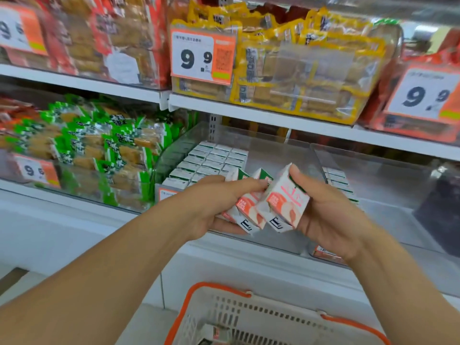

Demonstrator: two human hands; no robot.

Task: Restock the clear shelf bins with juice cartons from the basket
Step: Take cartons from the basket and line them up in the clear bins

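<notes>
White basket (pixel 261 317) with orange rim at bottom, one carton inside, left hand (pixel 214 205) gripping two juice cartons (pixel 245 207), right hand (pixel 328 215) gripping a third carton (pixel 286 202), both before the partly stocked clear bin (pixel 273 150) on the shelf.

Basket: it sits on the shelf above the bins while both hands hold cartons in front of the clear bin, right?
Not quite. The head view shows the basket down below the shelf, under the arms. Left hand and right hand do hold cartons before the clear bin.
</notes>
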